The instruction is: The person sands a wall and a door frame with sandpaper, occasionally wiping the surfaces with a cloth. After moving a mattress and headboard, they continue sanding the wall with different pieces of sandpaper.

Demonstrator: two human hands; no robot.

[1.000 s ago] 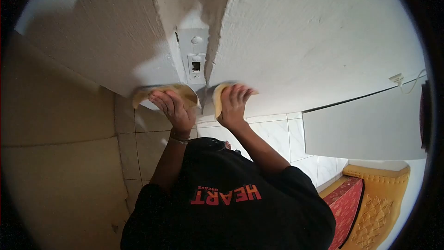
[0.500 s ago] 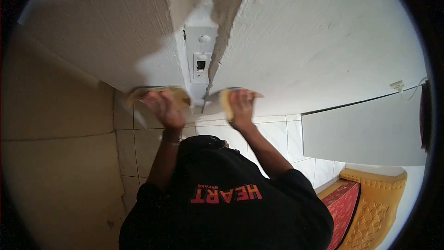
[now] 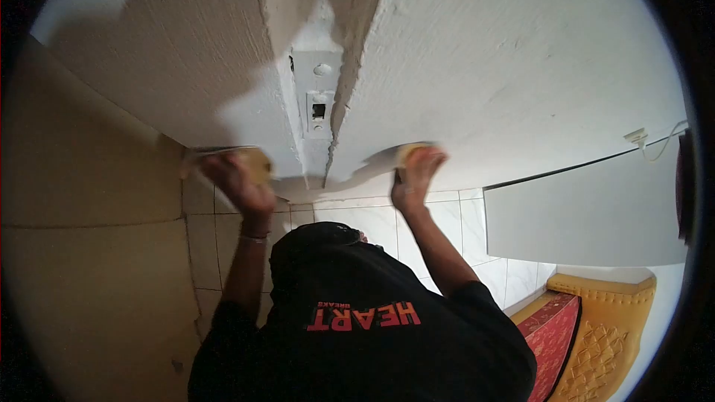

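White wall (image 3: 521, 52) fills much of the view, and the step in hand looks like rubbing it; the next move would call for flat, even pressure, with care near the ragged edges of the recess (image 3: 322, 15); left of that the face is streaked and shadowed, right of it smoother; brown panel (image 3: 97, 179) at left, pale floor (image 3: 365, 212) below, white cabinet (image 3: 581, 219) and yellow sofa (image 3: 607, 350) at right; the left hand (image 3: 234, 182) holds the left sheet (image 3: 259, 165), the right hand (image 3: 413, 179) the right sheet (image 3: 406, 155), both sheets apparently against the wall; blur hides how tightly the fingers close; a grey plate (image 3: 316, 78) sits in the recess.
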